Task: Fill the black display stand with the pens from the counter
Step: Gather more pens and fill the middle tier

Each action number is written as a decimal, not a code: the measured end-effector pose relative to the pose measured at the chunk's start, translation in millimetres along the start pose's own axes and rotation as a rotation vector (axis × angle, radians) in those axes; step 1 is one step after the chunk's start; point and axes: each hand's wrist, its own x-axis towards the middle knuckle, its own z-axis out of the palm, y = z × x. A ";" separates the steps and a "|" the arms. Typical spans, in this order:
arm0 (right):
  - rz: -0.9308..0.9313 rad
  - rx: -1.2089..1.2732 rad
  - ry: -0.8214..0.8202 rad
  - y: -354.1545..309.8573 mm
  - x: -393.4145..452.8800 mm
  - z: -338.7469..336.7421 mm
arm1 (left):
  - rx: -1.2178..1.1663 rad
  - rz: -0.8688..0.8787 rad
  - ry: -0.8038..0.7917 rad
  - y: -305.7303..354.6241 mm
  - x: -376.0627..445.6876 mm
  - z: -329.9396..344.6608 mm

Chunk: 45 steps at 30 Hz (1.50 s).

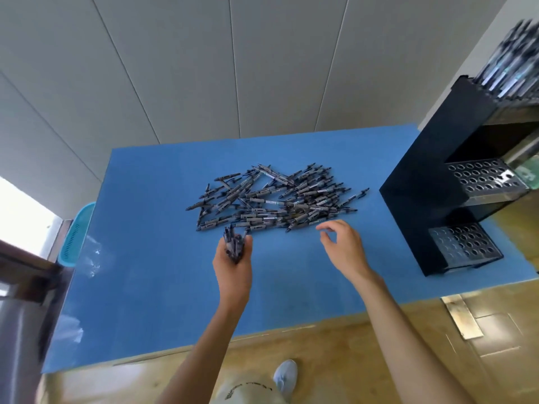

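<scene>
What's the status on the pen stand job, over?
Left hand grips a bundle of pens; right hand open, fingers at the pen pile. Black display stand: top tier filled, two lower tiers empty. Nothing in the way.

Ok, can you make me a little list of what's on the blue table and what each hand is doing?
surface: blue counter
loose pens: pile of pens in the middle
stand: black display stand on the right; top tier has pens, two lower hole trays look empty
left hand: holds a bundle of pens
right hand: open, empty, reaching toward the pile
</scene>
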 end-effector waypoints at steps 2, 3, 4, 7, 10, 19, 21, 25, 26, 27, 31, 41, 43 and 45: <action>-0.008 -0.009 -0.007 -3.5 -1.5 7.2 | -0.080 -0.042 0.103 -0.5 6.1 -7.6; -0.012 -0.016 -0.008 -4.8 -3.2 10.7 | -0.086 -0.062 0.136 -3.4 8.4 -12.0; -0.015 -0.024 -0.013 -6.0 -5.6 14.6 | -0.067 -0.087 0.154 -8.9 10.2 -16.9; -0.020 -0.034 -0.046 -10.0 -17.2 22.9 | -0.030 -0.165 0.139 -27.6 14.1 -31.2; 0.006 -0.018 -0.053 -12.2 -25.6 20.0 | 0.012 -0.182 0.104 -30.0 21.7 -37.1; 0.019 -0.006 0.045 -44.0 -41.3 -26.0 | 0.054 -0.121 -0.162 25.6 30.9 -34.6; 0.011 -0.003 0.082 -50.3 -48.4 -42.8 | -0.020 -0.125 -0.239 44.2 27.7 -22.8; 0.037 -0.002 0.172 -49.2 -67.0 -77.3 | -0.132 -0.102 -0.427 80.9 11.3 4.9; 0.049 -0.001 0.193 -45.8 -71.6 -85.6 | -0.142 -0.096 -0.466 88.3 5.5 12.4; 0.059 0.001 0.215 -42.5 -76.0 -94.3 | -0.145 -0.090 -0.500 95.2 -0.3 20.4; 0.073 -0.012 0.315 -32.7 -87.5 -132.0 | -0.156 -0.058 -0.597 117.6 -24.2 55.2; 0.045 -0.053 0.413 6.0 -123.2 -233.9 | -0.213 -0.050 -0.711 155.7 -119.5 148.9; 0.015 -0.060 0.409 19.0 -131.8 -255.2 | -0.217 -0.044 -0.704 161.1 -142.0 168.7; -0.016 -0.079 0.395 31.6 -141.0 -277.8 | -0.218 -0.030 -0.703 168.3 -165.7 189.3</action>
